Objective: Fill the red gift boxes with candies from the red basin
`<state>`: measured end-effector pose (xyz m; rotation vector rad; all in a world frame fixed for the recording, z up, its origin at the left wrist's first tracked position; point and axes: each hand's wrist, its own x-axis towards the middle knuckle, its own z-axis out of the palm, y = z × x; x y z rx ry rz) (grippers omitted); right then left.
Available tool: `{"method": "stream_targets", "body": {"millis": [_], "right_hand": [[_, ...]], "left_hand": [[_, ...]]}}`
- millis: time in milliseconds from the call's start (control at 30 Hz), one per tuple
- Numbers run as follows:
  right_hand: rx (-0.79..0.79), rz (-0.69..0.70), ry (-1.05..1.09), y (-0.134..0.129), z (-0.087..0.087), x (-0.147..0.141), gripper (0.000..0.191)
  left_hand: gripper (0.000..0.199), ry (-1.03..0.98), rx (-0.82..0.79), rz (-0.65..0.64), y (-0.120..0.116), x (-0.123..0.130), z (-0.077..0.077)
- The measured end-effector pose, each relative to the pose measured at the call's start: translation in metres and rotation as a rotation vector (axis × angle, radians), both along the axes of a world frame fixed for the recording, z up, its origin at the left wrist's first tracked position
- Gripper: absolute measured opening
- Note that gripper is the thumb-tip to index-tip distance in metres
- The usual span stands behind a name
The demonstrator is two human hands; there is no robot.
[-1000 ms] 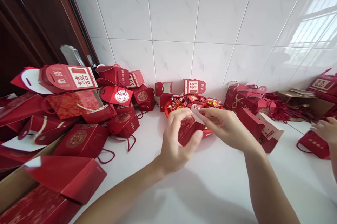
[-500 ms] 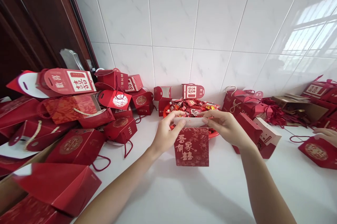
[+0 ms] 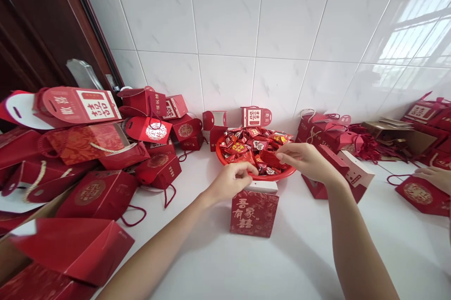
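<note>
A red box (image 3: 254, 214) with pale lettering stands on the white table, its white inner flap showing at the top. My left hand (image 3: 230, 180) is just above the box's left top edge, fingers curled together; what they hold, if anything, is hidden. Behind the box, a red basin (image 3: 222, 155) holds several wrapped candies (image 3: 260, 144) in red wrappers. My right hand (image 3: 302, 158) reaches over the basin's right side, its fingers bent down at the candies, with a red wrapper by the fingertips. Whether it grips that wrapper is unclear.
Red gift boxes (image 3: 95, 194) with cord handles are piled at the left. More boxes (image 3: 336, 168) stand right of the basin, near dark red shredded filler (image 3: 366, 142). At the far right, another person's hand (image 3: 435, 178) rests on a red box (image 3: 421, 196). A tiled wall rises behind.
Both hands have let go of the box's top flaps. My right hand has moved over the candies, and my left hand stays by the box. The view has shifted slightly, showing more of the basin.
</note>
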<state>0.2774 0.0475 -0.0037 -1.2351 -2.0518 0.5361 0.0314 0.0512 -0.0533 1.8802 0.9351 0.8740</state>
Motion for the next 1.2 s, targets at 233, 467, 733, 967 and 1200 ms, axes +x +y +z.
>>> {"method": "stream_targets", "body": {"millis": [233,467,733,967,1200], "right_hand": [[0.108,-0.183,0.027,0.017,-0.011,0.009,0.02],[0.176,-0.258,-0.226,0.051,-0.053,0.0,0.048],[0.033,-0.221,0.116,0.071,-0.077,0.004,0.033],[0.059,-0.256,0.892,0.072,-0.07,-0.012,0.03],[0.367,-0.501,0.698,0.078,-0.075,-0.02,0.018]], "left_hand": [[0.017,0.051,-0.095,-0.163,-0.005,-0.005,0.012],[0.015,-0.027,-0.182,-0.304,0.0,-0.011,0.012],[0.037,-0.219,-0.212,-0.294,0.009,-0.016,0.01],[0.031,-0.203,0.055,-0.012,0.045,-0.014,0.001],[0.019,0.138,0.438,-0.059,0.084,0.022,-0.003]]}}
